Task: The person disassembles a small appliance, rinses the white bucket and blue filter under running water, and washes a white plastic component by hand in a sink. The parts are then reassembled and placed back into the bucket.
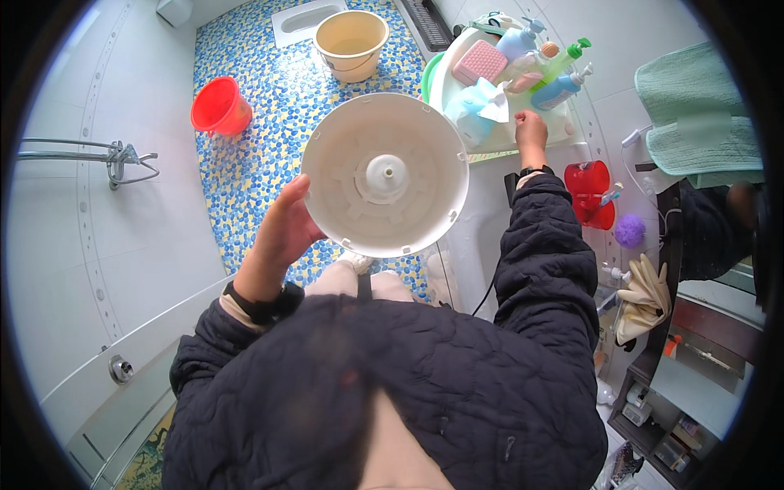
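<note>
My left hand (285,229) grips the left side of a white round plastic housing (331,153), thumb at its rim. The housing's open side faces up, showing small tabs around the rim and a raised central hub (388,176) with a small hole. Over to the right, my right hand (530,130) is curled at the front of a white tray-like surface (560,125) crowded with toiletries. Whether its fingers hold anything is hidden. Close by it lie a light-blue tissue pack (470,113) and a blue pump bottle (551,92).
A red bucket (222,109) and a beige bucket (351,46) holding liquid stand on the blue-patterned floor (263,165). Beyond is a squat toilet (306,21). A pink box (479,62) sits among the bottles. Towels (692,98) and rubber gloves (643,297) hang at right.
</note>
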### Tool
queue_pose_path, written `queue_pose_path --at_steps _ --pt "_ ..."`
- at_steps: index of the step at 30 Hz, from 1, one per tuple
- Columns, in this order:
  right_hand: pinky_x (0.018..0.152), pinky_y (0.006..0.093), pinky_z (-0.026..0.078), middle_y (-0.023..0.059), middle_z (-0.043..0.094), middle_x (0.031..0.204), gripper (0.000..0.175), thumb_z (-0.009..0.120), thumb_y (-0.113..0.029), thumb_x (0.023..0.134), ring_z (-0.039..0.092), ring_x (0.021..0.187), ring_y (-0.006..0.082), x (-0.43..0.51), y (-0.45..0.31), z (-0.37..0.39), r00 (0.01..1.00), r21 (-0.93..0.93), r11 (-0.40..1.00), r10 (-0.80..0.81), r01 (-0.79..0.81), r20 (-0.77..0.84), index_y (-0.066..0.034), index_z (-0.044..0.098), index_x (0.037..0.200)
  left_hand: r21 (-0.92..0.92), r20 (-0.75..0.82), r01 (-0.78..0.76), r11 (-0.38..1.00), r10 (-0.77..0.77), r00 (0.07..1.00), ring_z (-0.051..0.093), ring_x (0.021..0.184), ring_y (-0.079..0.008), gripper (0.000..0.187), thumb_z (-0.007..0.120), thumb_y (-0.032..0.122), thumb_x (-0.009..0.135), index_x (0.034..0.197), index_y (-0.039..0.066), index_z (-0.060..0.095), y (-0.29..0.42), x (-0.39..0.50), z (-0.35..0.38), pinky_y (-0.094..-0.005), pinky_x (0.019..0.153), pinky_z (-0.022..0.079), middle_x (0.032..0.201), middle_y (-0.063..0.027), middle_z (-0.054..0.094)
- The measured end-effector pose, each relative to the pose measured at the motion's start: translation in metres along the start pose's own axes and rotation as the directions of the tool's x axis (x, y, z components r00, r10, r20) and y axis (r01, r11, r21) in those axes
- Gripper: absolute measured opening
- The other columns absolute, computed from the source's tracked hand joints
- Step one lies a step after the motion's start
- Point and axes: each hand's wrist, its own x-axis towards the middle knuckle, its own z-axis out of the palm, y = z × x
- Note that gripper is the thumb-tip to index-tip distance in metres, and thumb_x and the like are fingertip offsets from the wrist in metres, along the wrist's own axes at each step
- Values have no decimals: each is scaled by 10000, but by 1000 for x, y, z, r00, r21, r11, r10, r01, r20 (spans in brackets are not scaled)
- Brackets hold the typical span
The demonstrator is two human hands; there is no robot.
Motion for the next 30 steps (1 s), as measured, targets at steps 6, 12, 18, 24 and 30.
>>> queue_pose_path --at_steps 6,12,18,24,30 --pt "755 290 544 76 716 986 191 632 -82 954 662 831 149 -48 -55 -125 977 836 537 214 -110 -9 -22 726 1109 8 -28 144 990 -144 989 611 1197 -328 691 562 478 963 1484 64 378 -7 10 10 -519 868 586 1394 -189 533" --pt "868 261 577 99 710 1063 214 641 65 909 686 909 155 -197 -122 -281 999 994 98 0 -38 38 38 707 1111 153 74 299 942 -313 947 597 1212 -390 768 566 514 952 1513 57 310 -26 31 46 -592 859 568 1424 -232 497" --pt "861 260 557 78 695 1026 178 707 60 877 685 927 139 -285 -142 -300 993 889 451 119 -72 20 33 707 1053 311 99 439 843 -488 867 628 1109 -422 813 629 558 901 1484 65 352 -51 40 104 -615 825 551 1315 -260 559" --pt "820 261 574 76 702 1002 175 701 83 854 692 901 137 -335 -117 -294 950 835 548 279 -38 -139 9 723 1011 461 83 467 754 -561 824 634 1032 -366 783 667 592 863 1422 90 448 -77 39 140 -555 775 557 1173 -206 613" --pt "813 258 577 89 694 1021 168 691 98 865 698 916 151 -369 -103 -296 925 755 654 313 -44 -217 33 718 1017 509 79 506 696 -623 778 626 1022 -360 763 681 600 848 1398 114 475 -98 41 149 -554 769 547 1150 -195 610"
